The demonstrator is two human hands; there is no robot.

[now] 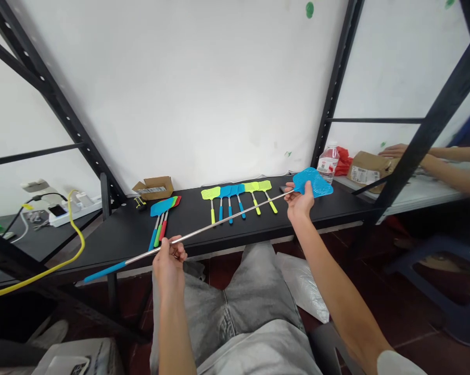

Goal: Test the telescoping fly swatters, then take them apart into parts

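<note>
A blue fly swatter (313,183) with a long, drawn-out metal rod stretches across my front. My right hand (300,203) is closed on it where the rod meets the blue head. Farther down the rod, my left hand (169,259) wraps its fingers around the metal, above the blue handle (105,272). Behind the rod, several short yellow and blue fly swatters (230,191) lie in a row on the black shelf (195,234). To the left, a stack of fly swatters (162,207) in blue, green and red lies fanned out.
A small open cardboard box (155,188) stands at the back left. Behind the swatter head is a plastic bottle (328,162). At right, another person's hands (398,151) touch a brown package (365,169). A yellow cable (76,250) and black rack posts (338,67) flank the shelf.
</note>
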